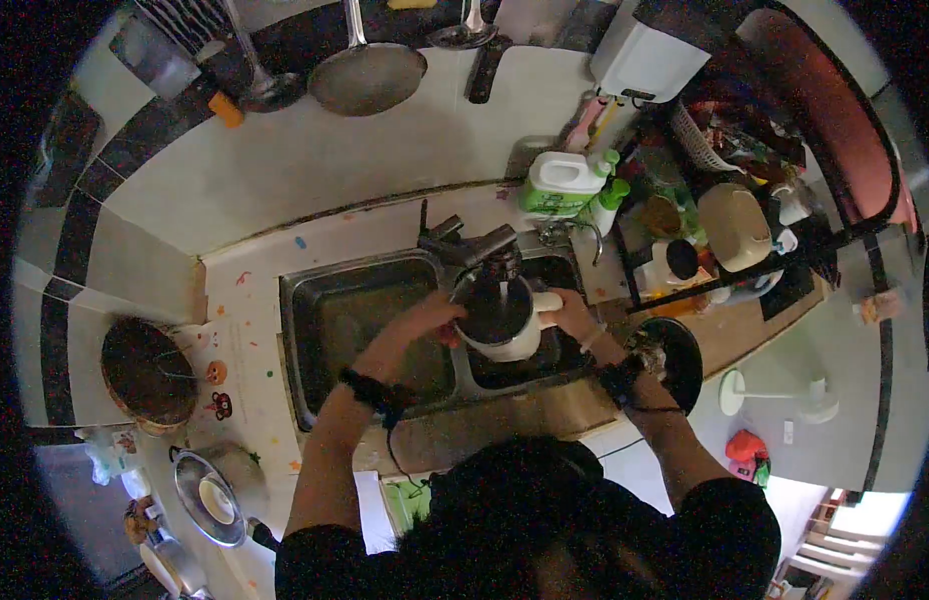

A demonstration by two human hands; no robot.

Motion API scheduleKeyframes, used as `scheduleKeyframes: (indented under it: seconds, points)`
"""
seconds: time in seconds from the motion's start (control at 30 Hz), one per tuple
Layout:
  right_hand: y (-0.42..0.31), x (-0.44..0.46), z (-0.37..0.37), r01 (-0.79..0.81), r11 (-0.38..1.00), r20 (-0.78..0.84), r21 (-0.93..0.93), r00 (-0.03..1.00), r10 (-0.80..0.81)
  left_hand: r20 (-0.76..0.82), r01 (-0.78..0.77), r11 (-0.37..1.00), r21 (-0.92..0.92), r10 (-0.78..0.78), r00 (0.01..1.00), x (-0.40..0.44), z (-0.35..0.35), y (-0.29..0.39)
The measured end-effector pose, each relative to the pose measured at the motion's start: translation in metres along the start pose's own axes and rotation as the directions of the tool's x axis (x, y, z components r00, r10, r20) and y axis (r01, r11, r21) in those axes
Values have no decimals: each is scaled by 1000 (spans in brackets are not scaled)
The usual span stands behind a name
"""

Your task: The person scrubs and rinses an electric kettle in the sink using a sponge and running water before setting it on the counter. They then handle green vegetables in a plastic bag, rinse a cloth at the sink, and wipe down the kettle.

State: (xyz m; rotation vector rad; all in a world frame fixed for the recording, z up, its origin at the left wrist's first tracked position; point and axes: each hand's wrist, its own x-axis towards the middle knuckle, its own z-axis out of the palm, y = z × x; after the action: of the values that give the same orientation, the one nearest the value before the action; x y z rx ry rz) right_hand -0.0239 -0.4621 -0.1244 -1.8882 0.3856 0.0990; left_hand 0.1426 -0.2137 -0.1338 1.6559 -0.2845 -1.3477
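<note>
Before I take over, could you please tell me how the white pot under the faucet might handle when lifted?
The white pot looks stiff, given its round wall. With a handle jutting from its side, it may tip if lifted by that alone. Held beneath the faucet, it is possibly wet and slippery.

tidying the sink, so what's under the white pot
Part of the right sink basin shows below the white pot, too dark for detail. Whatever lies directly beneath the pot is hidden by it.
</note>
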Motion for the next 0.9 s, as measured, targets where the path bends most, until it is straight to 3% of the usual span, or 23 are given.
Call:
scheduleKeyframes:
  seconds: [0.03, 0.07, 0.1, 0.13, 0.17, 0.2, 0.23, 0.27, 0.3, 0.33, 0.4, 0.43, 0.5, 0.53, 0.57, 0.6, 0.63, 0.67, 0.73, 0.77, 0.8, 0.87, 0.9]
  points:
    - [13, -1, 5, 99, 995, -41, -24, 994, -100, 164, 20, 1000, 23, -24, 986, -33, -6, 36]
    - [26, -2, 9, 94, 995, -35, -27, 995, -95, 324, 32, 998, 45, -45, 945, -45, -15, 61]
    - [37, -4, 13, 97, 993, -99, 61, 991, -91, 144, -5, 906, 422, -62, 988, -16, -35, 57]
    - [44, -6, 15, 103, 983, -162, 149, 984, -79, 34, -84, 948, 307, 77, 996, 27, -68, 21]
    - [40, -10, 17, 94, 985, -153, 145, 986, -72, 14, -196, 432, 880, 390, 921, 51, -81, 39]
    - [27, -14, 18, 53, 942, -152, 331, 988, -2, 10, -194, 442, 876, 386, 922, 80, -95, 37]
    - [16, -18, 20, 12, 864, -140, 504, 988, 68, -222, -270, 587, 763, 631, 744, 120, -108, 22]
    - [13, -21, 21, 4, 867, -135, 499, 988, 73, -479, -395, 666, 632, 737, 477, 154, -117, 4]
    - [11, -23, 21, -22, 894, -187, 448, 975, 118, -710, -547, 665, 509, 684, 171, 172, -120, -5]
    - [7, -24, 19, -51, 917, -243, 396, 957, 158, -715, -552, 667, 501, 678, 170, 163, -112, 5]
    - [-4, -28, 18, -65, 946, -288, 317, 944, 161, -594, -339, 895, 290, 446, 670, 122, -88, 48]
    - [-9, -29, 18, -79, 966, -329, 247, 931, 160, -596, -340, 897, 283, 442, 670, 117, -87, 51]
    - [-20, -26, 19, -77, 989, -320, 126, 940, 114, -359, -413, 905, 104, 421, 833, 102, -92, 50]
    - [-23, -24, 20, -68, 998, -308, 3, 949, 66, -369, -409, 907, 99, 415, 832, 117, -94, 38]
    - [-23, -23, 22, -65, 998, -293, -3, 954, 61, -410, -562, 799, 215, 596, 690, 147, -96, 20]
    - [-24, -19, 24, -102, 985, -231, -142, 971, 67, -432, -676, 654, 338, 747, 506, 161, -98, 10]
    - [-29, -11, 27, -115, 951, -161, -288, 984, 71, -467, -672, 658, 339, 738, 487, 147, -94, 6]
    - [-42, -6, 34, -89, 946, -120, -311, 991, 54, -598, -543, 805, 239, 562, 571, 117, -79, 1]
    - [-81, -8, 51, -41, 790, -32, -612, 999, 28, -756, -246, 967, -63, 114, 644, 65, -54, -20]
    - [-90, -9, 58, 23, 710, 14, -704, 1000, -18, -731, -223, 968, -117, 68, 678, 59, -42, -47]
    - [-94, -9, 64, 41, 708, 44, -705, 999, -14, -688, -219, 966, -140, 65, 723, 51, -29, -74]
    - [-101, -5, 78, 270, 614, 213, -742, 963, -166, -590, -237, 957, -165, 97, 801, 44, -2, -127]
    - [-101, -2, 86, 282, 614, 228, -737, 959, -167, -557, -248, 955, -163, 119, 822, 39, 8, -147]
